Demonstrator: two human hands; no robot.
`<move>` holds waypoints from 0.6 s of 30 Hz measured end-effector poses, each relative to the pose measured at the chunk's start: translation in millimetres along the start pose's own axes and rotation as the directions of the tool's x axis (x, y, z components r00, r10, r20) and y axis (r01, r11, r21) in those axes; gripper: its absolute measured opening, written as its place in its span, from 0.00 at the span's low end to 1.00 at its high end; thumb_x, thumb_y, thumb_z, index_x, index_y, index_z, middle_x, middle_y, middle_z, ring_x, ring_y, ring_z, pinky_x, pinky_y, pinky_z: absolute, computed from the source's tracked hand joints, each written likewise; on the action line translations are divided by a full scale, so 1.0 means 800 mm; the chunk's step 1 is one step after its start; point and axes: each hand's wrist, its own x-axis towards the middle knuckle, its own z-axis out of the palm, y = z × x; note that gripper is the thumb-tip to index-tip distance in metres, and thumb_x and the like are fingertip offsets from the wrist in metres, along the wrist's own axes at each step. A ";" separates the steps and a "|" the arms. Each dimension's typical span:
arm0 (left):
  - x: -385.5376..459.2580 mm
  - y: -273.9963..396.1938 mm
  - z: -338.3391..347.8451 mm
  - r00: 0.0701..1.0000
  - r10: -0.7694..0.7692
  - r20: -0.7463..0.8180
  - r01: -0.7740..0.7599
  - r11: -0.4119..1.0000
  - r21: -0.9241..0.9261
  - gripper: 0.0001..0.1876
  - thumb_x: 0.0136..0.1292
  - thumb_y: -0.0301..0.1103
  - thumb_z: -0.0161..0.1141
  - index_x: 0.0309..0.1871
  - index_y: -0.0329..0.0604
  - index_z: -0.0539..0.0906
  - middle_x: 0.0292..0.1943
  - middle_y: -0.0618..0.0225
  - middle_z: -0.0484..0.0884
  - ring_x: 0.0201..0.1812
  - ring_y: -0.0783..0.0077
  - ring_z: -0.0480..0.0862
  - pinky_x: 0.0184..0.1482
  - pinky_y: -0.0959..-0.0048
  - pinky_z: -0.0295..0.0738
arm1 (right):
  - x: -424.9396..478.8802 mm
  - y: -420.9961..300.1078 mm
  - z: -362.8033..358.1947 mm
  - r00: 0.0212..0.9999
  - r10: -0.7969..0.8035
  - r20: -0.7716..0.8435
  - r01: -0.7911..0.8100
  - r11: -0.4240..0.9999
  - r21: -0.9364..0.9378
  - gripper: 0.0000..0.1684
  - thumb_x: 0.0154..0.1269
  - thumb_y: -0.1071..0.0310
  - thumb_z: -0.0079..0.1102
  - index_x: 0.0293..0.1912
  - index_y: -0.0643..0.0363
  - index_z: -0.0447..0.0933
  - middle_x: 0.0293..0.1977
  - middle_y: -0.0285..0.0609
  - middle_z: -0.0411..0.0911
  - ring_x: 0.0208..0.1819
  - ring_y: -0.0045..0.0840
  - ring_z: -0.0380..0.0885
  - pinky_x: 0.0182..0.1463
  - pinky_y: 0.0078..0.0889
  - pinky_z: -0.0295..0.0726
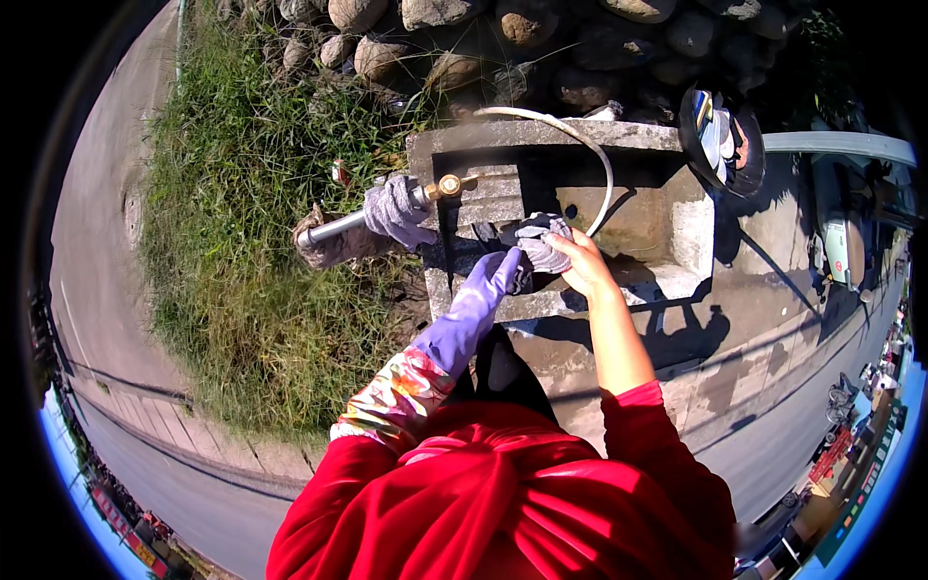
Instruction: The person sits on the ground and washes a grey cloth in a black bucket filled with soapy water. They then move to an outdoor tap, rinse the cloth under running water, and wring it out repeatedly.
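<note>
Over the concrete trough sink (pixel 522 136), both my hands press on a bunched grey cloth (pixel 542 245). My left hand (pixel 490 279) wears a purple rubber glove with a flowered cuff and grips the cloth's left side. Bare, my right hand (pixel 586 267) holds it from the right, thumb on top. Darker folds, perhaps more fabric, show under the cloth and partly behind the glove. A ribbed washboard slab (pixel 489 194) is at the sink's left end. Near it, a brass tap (pixel 448 185) tops a metal pipe (pixel 335 228) wrapped with a grey rag (pixel 395 210).
A white hose (pixel 606 170) arches over the rim into the basin. On the sink's back right corner stands a black bucket (pixel 754 177) filled with assorted items. Stones (pixel 380 58) are piled behind, and grass (pixel 254 254) grows to the left. A scooter (pixel 837 250) is parked at right.
</note>
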 end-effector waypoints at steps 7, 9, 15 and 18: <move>0.035 0.020 0.014 0.967 0.124 0.221 -0.089 0.983 -0.161 0.44 0.62 0.67 0.54 0.65 0.32 0.70 0.60 0.56 0.77 0.60 0.68 0.75 0.61 0.74 0.66 | 0.016 0.044 -0.018 0.968 -0.029 -0.247 -0.141 0.756 -0.640 0.15 0.55 0.72 0.67 0.43 0.64 0.76 0.37 0.38 0.80 0.36 0.18 0.78 0.41 0.23 0.77; 0.042 0.015 0.009 0.992 0.019 0.128 -0.014 0.999 -0.045 0.47 0.59 0.70 0.55 0.65 0.33 0.70 0.60 0.55 0.76 0.61 0.65 0.75 0.62 0.71 0.65 | 0.025 0.048 -0.036 0.950 -0.221 -0.221 0.038 0.783 -0.621 0.18 0.52 0.72 0.65 0.43 0.65 0.73 0.33 0.41 0.80 0.35 0.28 0.79 0.40 0.32 0.77; 0.074 -0.020 0.009 0.697 -0.350 0.626 0.666 0.639 -0.384 0.50 0.51 0.79 0.52 0.67 0.46 0.70 0.61 0.53 0.75 0.62 0.49 0.73 0.65 0.41 0.61 | 0.006 0.052 0.010 0.797 -0.603 -0.038 0.088 0.178 -0.980 0.35 0.51 0.74 0.63 0.59 0.64 0.61 0.48 0.59 0.74 0.50 0.53 0.73 0.55 0.49 0.73; 0.081 -0.006 0.034 0.751 -0.145 0.644 0.595 0.573 -0.564 0.27 0.66 0.60 0.53 0.52 0.46 0.80 0.47 0.59 0.83 0.50 0.59 0.81 0.60 0.57 0.72 | -0.022 0.048 0.037 0.823 -0.564 0.063 0.109 0.047 -0.993 0.38 0.52 0.75 0.61 0.61 0.71 0.56 0.49 0.67 0.71 0.51 0.56 0.70 0.57 0.49 0.72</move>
